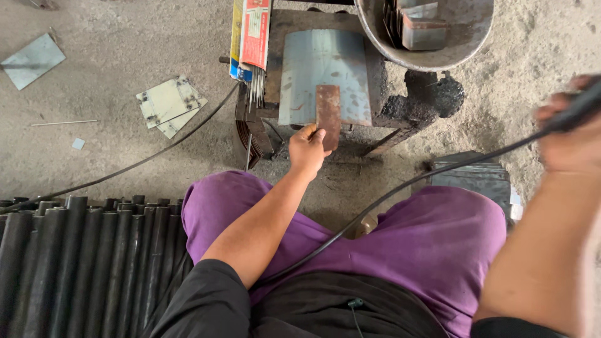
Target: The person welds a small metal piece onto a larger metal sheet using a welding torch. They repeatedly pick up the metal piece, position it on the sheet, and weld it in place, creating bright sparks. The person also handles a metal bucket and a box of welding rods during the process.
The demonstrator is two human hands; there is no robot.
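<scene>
Head view, left hand [307, 149] fingers [318, 134] pinching rusty strip [328, 114]

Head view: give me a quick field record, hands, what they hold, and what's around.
view: head camera looking down at a seated person's lap
left hand: grips the near end of a rusty flat plate
plate rests on: curved grey metal sheet atop a small stand
right hand: blurred, raised at right, holds a dark handle with a black cable trailing across the lap
basin: top right, holds metal pieces
pipes: dark stack, lower left
electrode packet: beside the sheet
</scene>
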